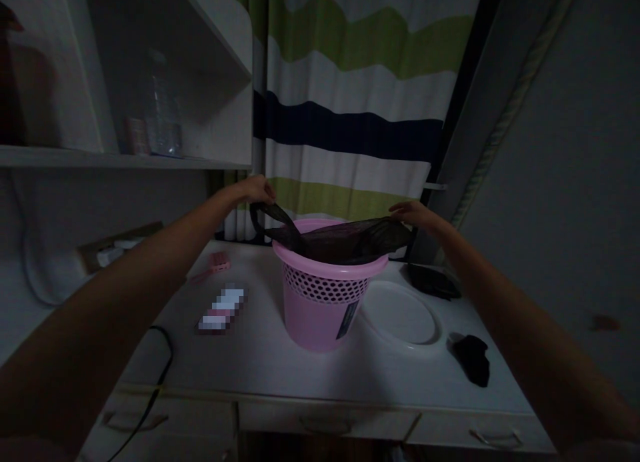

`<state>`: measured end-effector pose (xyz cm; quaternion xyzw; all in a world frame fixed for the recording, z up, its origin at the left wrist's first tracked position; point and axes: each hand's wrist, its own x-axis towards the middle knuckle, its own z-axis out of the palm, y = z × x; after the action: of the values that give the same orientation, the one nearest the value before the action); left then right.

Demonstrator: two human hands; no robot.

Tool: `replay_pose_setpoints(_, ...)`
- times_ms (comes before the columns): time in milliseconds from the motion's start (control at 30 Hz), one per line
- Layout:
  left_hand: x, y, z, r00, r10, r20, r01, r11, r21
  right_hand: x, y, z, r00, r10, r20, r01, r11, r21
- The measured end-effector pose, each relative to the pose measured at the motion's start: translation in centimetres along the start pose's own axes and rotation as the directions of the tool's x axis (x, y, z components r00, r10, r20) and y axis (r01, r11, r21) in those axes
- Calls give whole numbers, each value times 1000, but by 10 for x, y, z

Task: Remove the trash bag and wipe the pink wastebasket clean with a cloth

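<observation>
A pink plastic bin (320, 302) with a perforated band stands on a white desk (260, 362). A dark, thin plastic bag (340, 239) lies stretched across its mouth. My left hand (255, 189) is closed on the bag's handle loop, raised above the bin's far left rim. My right hand (413, 215) grips the bag's other end at the far right rim. Both arms reach forward on either side of the bin.
A round white lid (400, 315) lies right of the bin, with two dark objects (473, 359) (433, 282) near it. A blurred small box (223, 309), a pink comb (215, 265) and a black cable (160, 375) are left. Shelves (120, 159) hold a bottle; striped curtain (350, 122) behind.
</observation>
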<state>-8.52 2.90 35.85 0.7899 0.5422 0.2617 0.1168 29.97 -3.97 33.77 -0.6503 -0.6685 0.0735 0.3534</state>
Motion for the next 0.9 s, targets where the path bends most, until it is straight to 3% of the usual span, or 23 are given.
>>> replay_pose_setpoints(67,-6,12,2,990,142,-18,-137,977,164,-12,-13,1,991,-132,32,133,991,-13)
replay_pose_setpoints(133,-17,25,8,940,342,-17,-328,914,238,-32,-26,4,961,-264,87,264,965,14)
replay_pose_setpoints(200,-32,37,17,885,446,133,-462,876,138,-55,-39,8,895,-383,227,380,923,55)
replay_pose_setpoints(300,-55,51,30,763,494,417,-508,857,-86,-83,-49,14,777,-473,416,471,874,114)
replay_pose_setpoints(400,-72,58,36,694,458,556,-470,873,-132,-97,-48,15,698,-482,530,521,849,85)
replay_pose_setpoints(500,-78,57,35,695,378,612,-391,913,-119,-98,-41,14,690,-484,539,540,839,63)
replay_pose_setpoints(633,-76,49,30,721,335,607,-339,934,-112,-94,-37,12,744,-453,491,535,844,-32)
replay_pose_setpoints(900,-62,26,26,837,375,398,-357,926,-122,-82,-35,6,832,-439,340,511,845,-160)
